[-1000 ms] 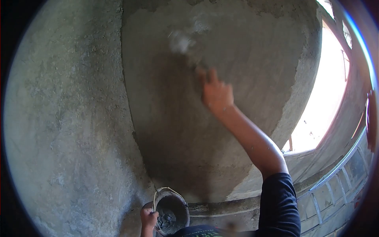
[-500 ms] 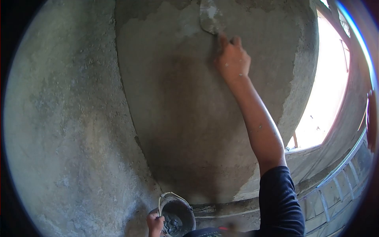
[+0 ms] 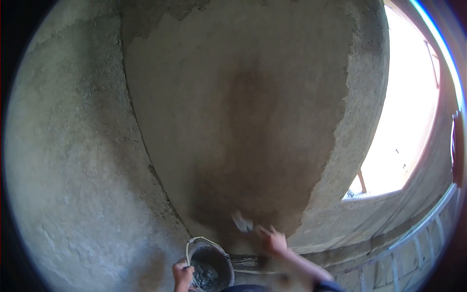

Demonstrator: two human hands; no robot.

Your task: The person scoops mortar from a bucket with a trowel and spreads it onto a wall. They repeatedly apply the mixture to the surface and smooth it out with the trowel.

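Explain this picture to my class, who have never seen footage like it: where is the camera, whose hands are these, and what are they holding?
The camera sits on a person's head and looks forward and down, so the round, bent edges come from its wide lens. Both hands belong to that person. The right hand is low in the picture and holds a trowel, its blade against the plastered wall; the picture is blurred there. The left hand grips the rim of a bucket holding dark wet mortar. The wall's middle patch looks smoother and darker than the rough wall on the left. On the right, a bright opening lets in daylight.
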